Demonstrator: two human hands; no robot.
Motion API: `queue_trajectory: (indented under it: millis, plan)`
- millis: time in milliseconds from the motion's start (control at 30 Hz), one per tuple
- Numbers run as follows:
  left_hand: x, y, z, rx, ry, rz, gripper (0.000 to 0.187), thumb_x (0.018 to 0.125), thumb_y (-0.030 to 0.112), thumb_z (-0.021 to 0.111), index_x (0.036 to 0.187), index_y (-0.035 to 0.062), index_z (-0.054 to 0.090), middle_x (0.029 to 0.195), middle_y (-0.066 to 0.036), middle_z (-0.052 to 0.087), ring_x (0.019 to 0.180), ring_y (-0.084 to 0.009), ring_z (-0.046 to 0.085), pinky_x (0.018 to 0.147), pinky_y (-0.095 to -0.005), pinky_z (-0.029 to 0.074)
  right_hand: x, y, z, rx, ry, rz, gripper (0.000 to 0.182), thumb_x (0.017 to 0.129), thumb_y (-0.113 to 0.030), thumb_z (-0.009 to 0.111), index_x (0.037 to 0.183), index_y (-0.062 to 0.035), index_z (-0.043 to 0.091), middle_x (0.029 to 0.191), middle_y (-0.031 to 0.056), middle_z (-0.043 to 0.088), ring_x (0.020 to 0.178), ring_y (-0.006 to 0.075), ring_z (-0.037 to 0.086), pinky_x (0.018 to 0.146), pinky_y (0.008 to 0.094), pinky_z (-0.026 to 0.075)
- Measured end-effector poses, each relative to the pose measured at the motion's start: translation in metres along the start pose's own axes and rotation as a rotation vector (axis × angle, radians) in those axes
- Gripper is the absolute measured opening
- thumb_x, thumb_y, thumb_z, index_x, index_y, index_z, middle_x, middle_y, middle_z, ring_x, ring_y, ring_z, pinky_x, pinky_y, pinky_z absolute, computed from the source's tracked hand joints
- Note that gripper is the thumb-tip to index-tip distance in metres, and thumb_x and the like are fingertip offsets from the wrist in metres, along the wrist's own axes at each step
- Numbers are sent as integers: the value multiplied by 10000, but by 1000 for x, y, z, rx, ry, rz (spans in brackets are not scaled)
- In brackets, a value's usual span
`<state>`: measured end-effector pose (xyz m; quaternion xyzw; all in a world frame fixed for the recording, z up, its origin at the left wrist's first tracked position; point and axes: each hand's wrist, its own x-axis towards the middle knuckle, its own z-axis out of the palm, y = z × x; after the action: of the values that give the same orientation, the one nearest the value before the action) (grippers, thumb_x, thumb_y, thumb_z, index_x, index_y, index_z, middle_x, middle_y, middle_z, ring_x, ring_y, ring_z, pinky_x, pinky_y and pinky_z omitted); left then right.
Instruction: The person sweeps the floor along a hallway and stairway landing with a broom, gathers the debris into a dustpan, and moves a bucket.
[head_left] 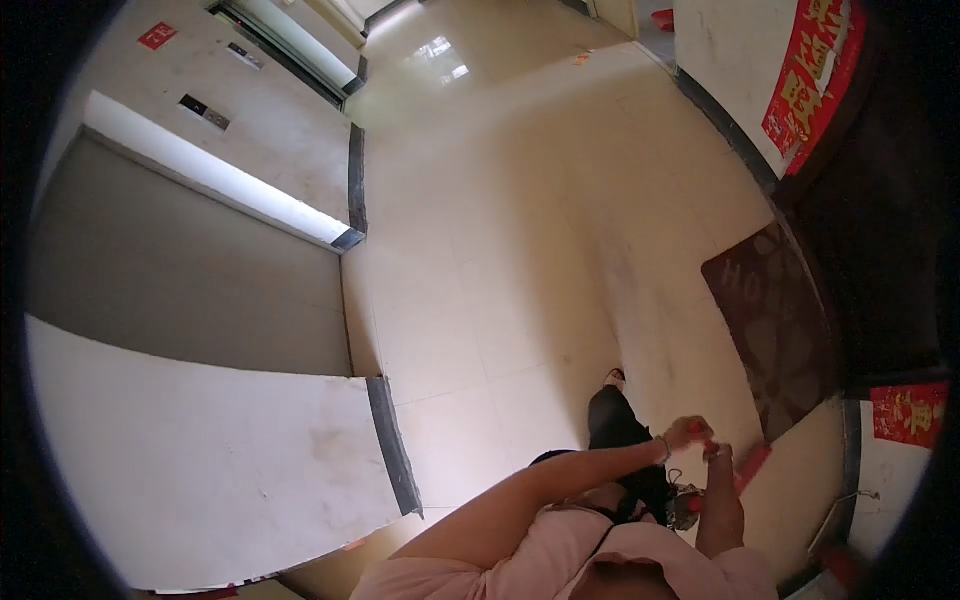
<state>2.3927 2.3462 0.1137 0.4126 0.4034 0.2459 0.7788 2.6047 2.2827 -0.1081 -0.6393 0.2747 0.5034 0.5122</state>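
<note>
Pale floor tiles (480, 280) run the length of the lobby, with a grey door panel (190, 270) along one wall and a brown doormat (775, 320) on the opposite side. Both hands are together in front of the person's body, over the floor near the doormat. Fingers of the left hand (683, 436) are closed on a red item (753, 467); a length of it shows beyond the right hand (716, 453). Right fingers are blurred and bent close to it; whether they grip cannot be told. Whether all the red at the hands is one piece is likewise unclear.

Risks, in my judgement: a loose right grip could let the item twist or drop onto the hard tiles. With the hands so close, fingers could get pinched. Stepping onto the doormat's edge with attention on the hands could cause a trip.
</note>
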Motion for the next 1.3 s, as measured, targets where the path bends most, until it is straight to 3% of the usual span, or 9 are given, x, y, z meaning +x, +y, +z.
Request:
queue_trajectory:
  millis: [67,400,467,500,567,733,867,967,1300]
  plan:
    - [31,8,-43,-74,-3,315,146,741,114,576,840,15,532,810,-52,562,764,-128,514,713,-265,410,0,5,67,-13,-189,15,195,739,-164,442,887,-37,445,750,67,476,600,198,463,506,305,422]
    - [-22,205,-223,94,455,369,133,766,124,534,810,0,549,790,-34,559,751,-82,491,697,-215,397,-188,65,382,16,-573,51,71,744,-99,399,744,-49,449,573,60,438,491,208,455,481,329,440]
    - [-21,226,-240,202,395,535,140,777,125,488,818,3,542,818,-78,573,779,-117,512,704,-234,405,-193,66,384,-111,-779,-79,121,755,-82,379,818,-28,467,711,101,479,654,230,487,602,380,445]
    - [-3,186,-284,919,467,634,150,786,124,461,822,1,538,827,-84,584,760,-134,533,686,-235,412,-177,77,385,183,-716,117,124,756,-98,392,814,-27,474,731,115,488,713,251,497,631,394,446]
    - [3,241,-237,128,383,219,141,804,106,460,810,-13,535,819,-98,591,746,-137,550,671,-229,419,-189,63,371,106,-203,109,119,748,-111,447,812,-11,439,736,128,485,746,270,500,673,406,448]
    - [46,156,-215,238,-14,35,179,779,175,531,848,10,541,844,-51,569,763,-107,511,707,-235,405,-139,65,256,428,243,75,240,782,-126,377,998,-22,356,744,144,450,535,247,459,497,430,461]
    - [40,83,-177,-146,-124,-335,230,761,202,569,904,27,527,769,-14,546,729,-70,486,612,-181,406,-96,85,130,472,410,372,173,803,-160,339,876,-59,459,679,116,501,597,230,517,527,402,480]
    - [48,80,-181,149,-242,-273,209,758,212,574,860,30,557,727,14,521,659,-59,456,588,-186,393,-66,132,120,164,434,334,209,798,-217,342,756,-75,489,659,107,511,588,227,519,512,359,464]
    - [-1,346,-420,384,61,114,182,785,146,510,891,-1,525,925,-127,553,881,-191,517,759,-276,442,-196,226,557,378,27,290,198,814,-215,316,894,-39,356,693,154,498,533,278,515,483,389,468]
